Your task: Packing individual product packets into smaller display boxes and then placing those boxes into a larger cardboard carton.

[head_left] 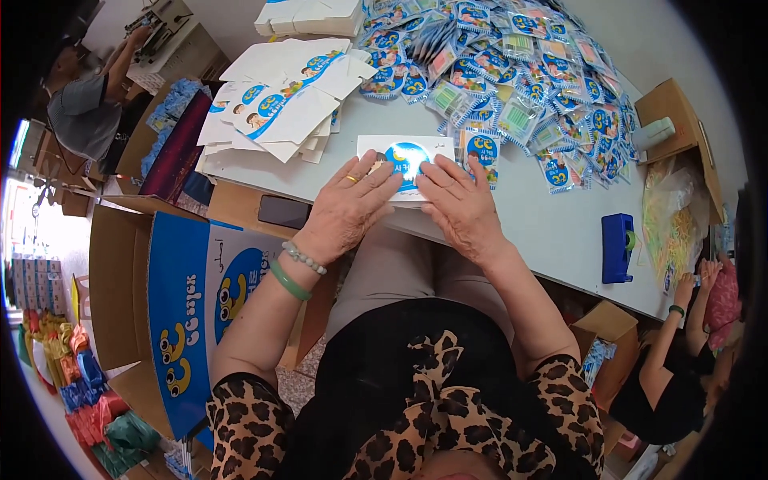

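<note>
A small white carton with a blue oval print [409,157] lies at the near edge of the table, in front of my lap. My left hand [350,202] rests on its left side with the fingers stretched out. On the right side my right hand [466,206] lies over it, fingers also extended. Both palms face down, and neither hand is wrapped around anything. Just beyond my right fingers is a blue-and-clear sealed packet [482,146]. Part of the carton is hidden under my hands.
Flattened white cartons [280,100] are stacked at the table's left. A large heap of small packets [512,72] covers the back. A blue tape dispenser [617,248] stands at the right edge. An open cardboard box [120,272] is to my left. Other people work on both sides.
</note>
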`<state>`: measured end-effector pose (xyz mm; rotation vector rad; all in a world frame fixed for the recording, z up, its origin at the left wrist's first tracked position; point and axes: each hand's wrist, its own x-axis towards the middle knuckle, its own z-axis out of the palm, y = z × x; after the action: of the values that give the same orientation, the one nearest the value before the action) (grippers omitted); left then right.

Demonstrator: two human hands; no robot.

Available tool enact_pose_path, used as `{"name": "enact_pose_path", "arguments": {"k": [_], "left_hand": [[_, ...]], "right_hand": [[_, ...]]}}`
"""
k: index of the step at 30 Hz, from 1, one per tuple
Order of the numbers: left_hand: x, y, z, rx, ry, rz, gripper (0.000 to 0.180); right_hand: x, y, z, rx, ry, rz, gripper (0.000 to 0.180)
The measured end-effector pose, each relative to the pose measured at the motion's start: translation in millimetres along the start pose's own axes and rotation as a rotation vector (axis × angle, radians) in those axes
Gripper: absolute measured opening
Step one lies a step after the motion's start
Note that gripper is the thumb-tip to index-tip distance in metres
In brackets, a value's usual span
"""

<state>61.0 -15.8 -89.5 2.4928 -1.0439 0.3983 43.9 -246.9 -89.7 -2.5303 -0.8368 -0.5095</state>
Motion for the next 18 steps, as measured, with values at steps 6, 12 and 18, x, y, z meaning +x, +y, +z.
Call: {"name": "enact_pose_path", "arguments": {"k": [6, 12, 18], "left_hand": [[4.8, 3.3, 4.0, 0.031, 0.029, 0.029, 0.049], [17.4, 25.1, 5.8, 0.114, -0.048, 0.056, 0.053], [26.1, 25.2, 18.2, 0.328, -0.129, -0.076, 0.072]], "right_hand": [[-21.2, 13.9, 15.3, 0.002, 0.135, -0.046, 0.034], [-37.8, 25.6, 32.9, 0.053, 0.267, -0.016, 0.036], [-32.7, 19.6, 13.5, 0.055, 0.222, -0.065, 0.032]]}}
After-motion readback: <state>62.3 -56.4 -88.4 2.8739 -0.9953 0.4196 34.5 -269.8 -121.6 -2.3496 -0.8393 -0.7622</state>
